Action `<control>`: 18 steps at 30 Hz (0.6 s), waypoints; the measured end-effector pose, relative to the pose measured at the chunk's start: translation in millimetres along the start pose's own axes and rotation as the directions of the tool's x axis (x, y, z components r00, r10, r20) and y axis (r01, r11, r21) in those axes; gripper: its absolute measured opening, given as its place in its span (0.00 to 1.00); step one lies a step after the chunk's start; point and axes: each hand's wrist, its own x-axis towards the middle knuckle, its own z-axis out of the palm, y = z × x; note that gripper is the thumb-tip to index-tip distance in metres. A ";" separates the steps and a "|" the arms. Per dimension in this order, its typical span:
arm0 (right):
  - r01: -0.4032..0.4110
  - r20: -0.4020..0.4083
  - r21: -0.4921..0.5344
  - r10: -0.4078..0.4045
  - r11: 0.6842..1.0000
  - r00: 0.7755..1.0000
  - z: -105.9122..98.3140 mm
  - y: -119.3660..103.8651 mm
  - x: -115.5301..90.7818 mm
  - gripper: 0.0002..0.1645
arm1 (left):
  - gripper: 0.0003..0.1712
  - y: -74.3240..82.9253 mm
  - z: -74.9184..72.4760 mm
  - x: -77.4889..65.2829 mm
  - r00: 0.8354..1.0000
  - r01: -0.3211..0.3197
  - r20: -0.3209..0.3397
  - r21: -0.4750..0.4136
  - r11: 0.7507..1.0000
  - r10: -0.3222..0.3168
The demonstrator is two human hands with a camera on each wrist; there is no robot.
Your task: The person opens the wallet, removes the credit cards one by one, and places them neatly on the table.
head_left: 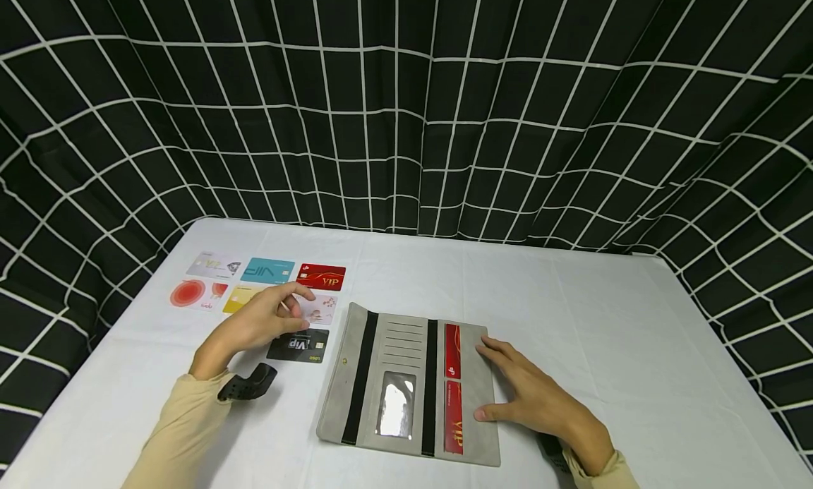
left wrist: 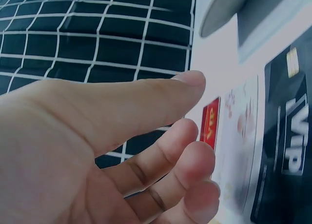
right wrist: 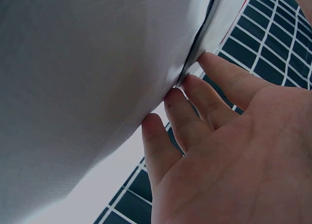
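A grey wallet (head_left: 474,365) lies unfolded in the head view, with black bands, slits and a clear window. Two red cards, an upper card (head_left: 452,351) and a lower VIP card (head_left: 454,417), sit in its right panel. My right hand (head_left: 540,397) rests at the wallet's right edge, thumb on the panel and fingers along the border. Fingertips touch that edge in the right wrist view. My left hand (head_left: 257,323) hovers over the loose cards with nothing in its loosely bent fingers. Nearest to it are a black Vip card (head_left: 298,346) and a pink floral card (head_left: 322,308).
Farther left lie a red VIP card (head_left: 321,276), a teal card (head_left: 268,270), a silver card (head_left: 212,264), a white card with red circles (head_left: 188,293) and a partly covered yellow card (head_left: 240,298). A black gridded curtain (head_left: 406,122) surrounds the white-covered table (head_left: 571,320).
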 end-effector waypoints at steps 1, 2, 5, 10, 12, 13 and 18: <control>0.001 0.000 0.000 -0.001 1.000 1.000 0.0 0.1 -0.1 0.62 | 0.22 1.4 1.6 0.3 1.000 -0.002 0.003 -0.002 1.000 0.002; 0.002 0.000 0.000 -0.002 1.000 1.000 0.0 0.3 -0.2 0.62 | 0.22 2.9 3.2 0.7 1.000 -0.006 0.005 -0.005 1.000 0.006; 0.008 -0.001 -0.004 -0.008 1.000 1.000 0.0 0.9 -0.7 0.62 | 0.22 7.1 7.8 1.4 1.000 -0.019 0.010 0.001 1.000 0.019; 0.016 -0.004 -0.005 -0.016 1.000 1.000 -0.1 1.6 -1.6 0.61 | 0.21 11.9 13.4 2.6 0.999 -0.034 0.021 -0.008 0.999 0.034; 0.017 -0.005 -0.004 -0.017 1.000 1.000 -0.1 1.6 -1.7 0.61 | 0.21 13.4 14.8 3.0 0.999 -0.041 0.029 -0.017 0.999 0.042; 0.017 -0.005 -0.003 -0.017 1.000 1.000 0.0 1.6 -1.6 0.61 | 0.21 13.9 15.6 3.1 0.999 -0.043 0.033 -0.021 0.999 0.043; 0.018 -0.006 0.001 -0.018 1.000 1.000 0.1 1.1 -1.2 0.61 | 0.20 17.2 19.3 3.6 0.998 -0.049 0.041 -0.018 0.999 0.050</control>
